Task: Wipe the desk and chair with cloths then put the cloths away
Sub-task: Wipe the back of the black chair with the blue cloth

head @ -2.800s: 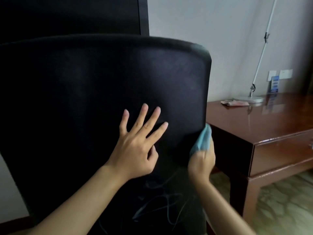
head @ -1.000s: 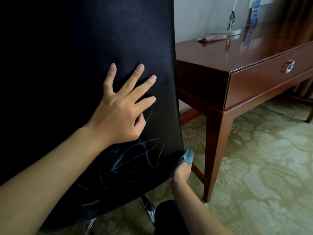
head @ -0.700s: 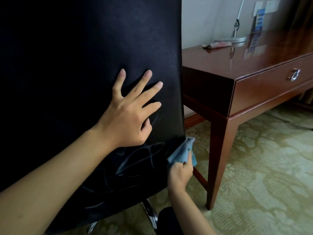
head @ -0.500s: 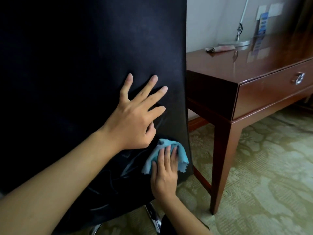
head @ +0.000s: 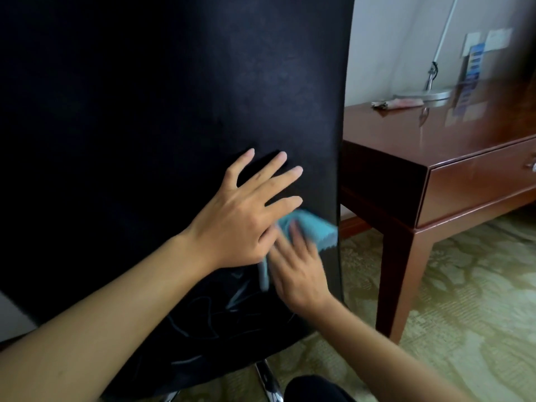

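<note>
The black chair back (head: 174, 126) fills the left and middle of the view. My left hand (head: 246, 210) lies flat on it with fingers spread. Just below and to the right, my right hand (head: 298, 268) presses a light blue cloth (head: 310, 227) flat against the lower chair back near its right edge; the hand is motion-blurred and its fingers look straight. The brown wooden desk (head: 435, 146) stands to the right. A pinkish cloth (head: 397, 103) lies at its far side.
A lamp with a silver base (head: 429, 94) and thin white arm stands at the back of the desk. The desk has a drawer with a metal handle (head: 532, 165). Patterned green carpet (head: 464, 285) covers the floor. Chrome chair legs (head: 266, 378) show at the bottom.
My right hand brought the blue cloth from the chair's right edge round onto its back face and slid it up under my left hand. My left hand stayed flat on the chair.
</note>
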